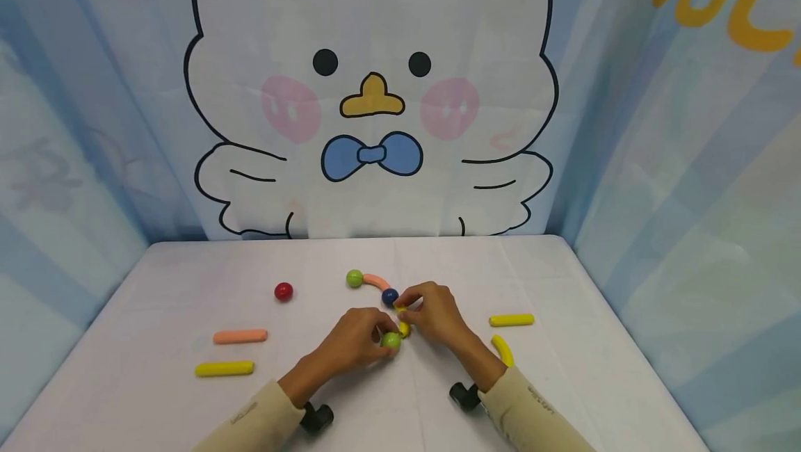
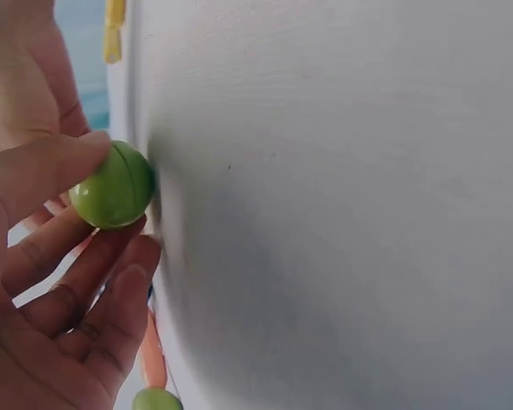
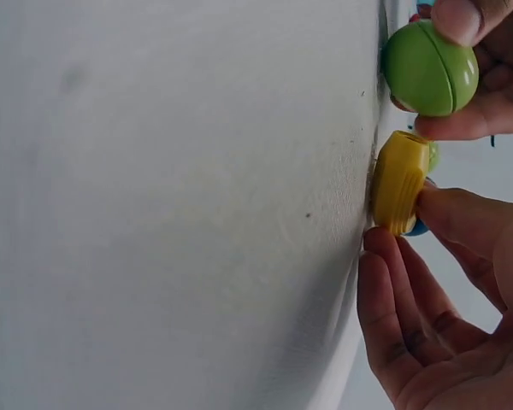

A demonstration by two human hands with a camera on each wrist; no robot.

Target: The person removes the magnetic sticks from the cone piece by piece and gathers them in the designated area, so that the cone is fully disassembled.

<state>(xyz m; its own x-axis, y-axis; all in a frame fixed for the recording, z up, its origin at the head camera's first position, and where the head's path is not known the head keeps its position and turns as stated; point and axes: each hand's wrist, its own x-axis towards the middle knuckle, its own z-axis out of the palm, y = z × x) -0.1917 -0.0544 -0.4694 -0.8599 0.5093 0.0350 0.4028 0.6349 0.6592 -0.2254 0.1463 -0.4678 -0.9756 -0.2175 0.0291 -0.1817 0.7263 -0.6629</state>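
Observation:
My left hand [image 1: 357, 337] pinches a green ball [image 2: 113, 186] between thumb and fingers, low at the white table. With thumb and fingertips, my right hand [image 1: 434, 313] grips a short yellow curved rod [image 3: 399, 184]. In the right wrist view a small gap separates the rod's free end from the green ball. The rod's far end meets a dark blue ball [image 1: 390, 297]. From there an orange curved rod [image 1: 377, 281] runs back to a second green ball [image 1: 354, 278], making a bent chain. Fingers partly cover the yellow rod in the head view.
On the left lie a red ball [image 1: 284, 291], a straight orange rod [image 1: 240, 336] and a straight yellow rod [image 1: 224, 368]. Another straight yellow rod [image 1: 512, 320] lies at right, above a curved yellow rod [image 1: 503, 350] partly behind the right sleeve. A cartoon curtain [image 1: 375, 208] stands behind the table.

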